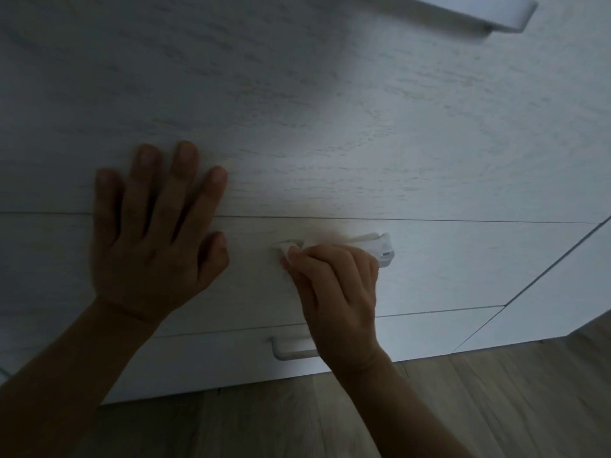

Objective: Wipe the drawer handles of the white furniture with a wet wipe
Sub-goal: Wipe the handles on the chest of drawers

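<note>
Dim light falls over pale wood floor [496, 408] and the white furniture [330, 127] standing on it, its grained drawer fronts filling most of the view. Three handles show: an upper handle [489, 11] at the top right, a middle handle [385, 257], and a lower handle [291, 353] near the floor, partly hidden behind the right wrist.

The left grip [155, 239] lies flat and wide on the furniture, fingers spread across the seam between two drawer fronts, holding nothing — it looks to be bracing the drawer. The right grip [334, 285] is narrow, fingers curled and pinching the wipe [287, 249], a small white wad showing at the fingertips. That wad is pressed at the left end of the middle handle; only the handle's right end is clear of the hand.

The step in hand appears to be wiping the middle handle, with the wipe at one end of the bar. How much of the bar is covered by the wipe cannot be told — the hand hides it.

The next move likely calls for drawing the wipe along the bar toward its right end, keeping the pinch firm so the wad does not slip out, with the flat hand steadying the drawer against the rubbing. The lower handle is the nearest one after that.
</note>
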The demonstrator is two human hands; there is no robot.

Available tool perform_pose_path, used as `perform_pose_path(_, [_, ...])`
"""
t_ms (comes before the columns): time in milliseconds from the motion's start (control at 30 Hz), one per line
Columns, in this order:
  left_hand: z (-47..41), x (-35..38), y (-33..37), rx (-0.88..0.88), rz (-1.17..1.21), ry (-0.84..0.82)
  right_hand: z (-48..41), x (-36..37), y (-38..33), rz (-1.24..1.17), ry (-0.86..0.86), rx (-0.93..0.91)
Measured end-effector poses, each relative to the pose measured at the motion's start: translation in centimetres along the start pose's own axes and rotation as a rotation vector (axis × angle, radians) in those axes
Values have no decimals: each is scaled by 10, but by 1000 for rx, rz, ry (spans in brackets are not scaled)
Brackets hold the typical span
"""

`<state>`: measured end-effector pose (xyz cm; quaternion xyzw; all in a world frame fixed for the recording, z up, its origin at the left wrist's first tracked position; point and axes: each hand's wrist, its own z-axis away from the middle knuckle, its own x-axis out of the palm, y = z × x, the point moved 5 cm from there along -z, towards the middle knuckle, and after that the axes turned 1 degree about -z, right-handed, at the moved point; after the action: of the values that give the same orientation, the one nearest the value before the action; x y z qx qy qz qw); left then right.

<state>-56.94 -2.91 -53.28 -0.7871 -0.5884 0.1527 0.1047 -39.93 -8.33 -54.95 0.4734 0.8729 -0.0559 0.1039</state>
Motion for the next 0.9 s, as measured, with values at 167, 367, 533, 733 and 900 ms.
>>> perform_pose_path(167, [1, 1, 1, -12, -30, 0, -2, -13, 10, -58, -76, -80])
perform_pose_path(367, [0, 0, 0, -4, -15, 2, -4, -21, 20, -58, -120, -105])
perform_pose_path(533, [0, 2, 2, -14, -46, 5, -3, -25, 27, -11, -114, -81])
perform_pose_path(733, [1, 1, 0, -1, -32, 1, -5, -26, 26, -42, -165, -122])
perform_pose_path(900, [0, 1, 1, -6, -31, 9, 3, -46, 49, 30, -171, -48])
